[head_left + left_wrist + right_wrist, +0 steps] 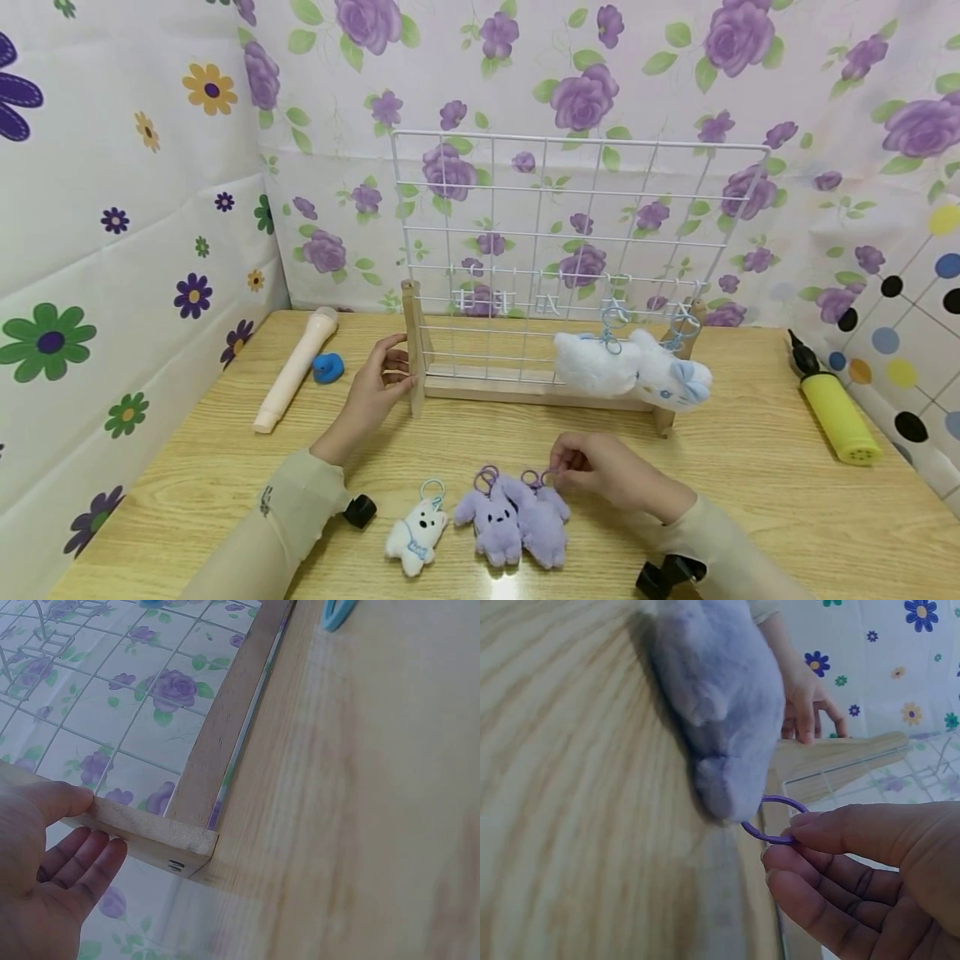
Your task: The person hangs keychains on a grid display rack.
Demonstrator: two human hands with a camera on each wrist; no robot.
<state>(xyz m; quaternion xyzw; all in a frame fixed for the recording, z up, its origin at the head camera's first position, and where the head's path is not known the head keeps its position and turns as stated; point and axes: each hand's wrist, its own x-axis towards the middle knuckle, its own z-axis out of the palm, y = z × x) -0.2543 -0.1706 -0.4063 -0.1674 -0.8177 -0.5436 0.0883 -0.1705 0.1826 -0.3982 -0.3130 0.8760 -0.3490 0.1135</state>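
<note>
My right hand [603, 468] pinches the purple ring [776, 841] of a purple plush keychain [543, 529] between thumb and forefinger. That plush lies face down on the table. Beside it lies another purple plush keychain [497, 523], face up with its own purple ring. To their left is a white bear keychain [417, 533] with a blue ring. My left hand [377, 377] holds the left wooden leg [150, 832] of the wire rack [536, 242], thumb on one face and fingers round the other side. Two white plush keychains [596, 364] hang from hooks on the rack's right side.
Several hooks [504, 302] stick out from the grid. At the left lie a pale tube-shaped thing [296, 371] and a blue duck [327, 367]. A yellow pump [838, 417] with a black nozzle lies at the far right. Flowered cloth [337, 167] stands behind the table.
</note>
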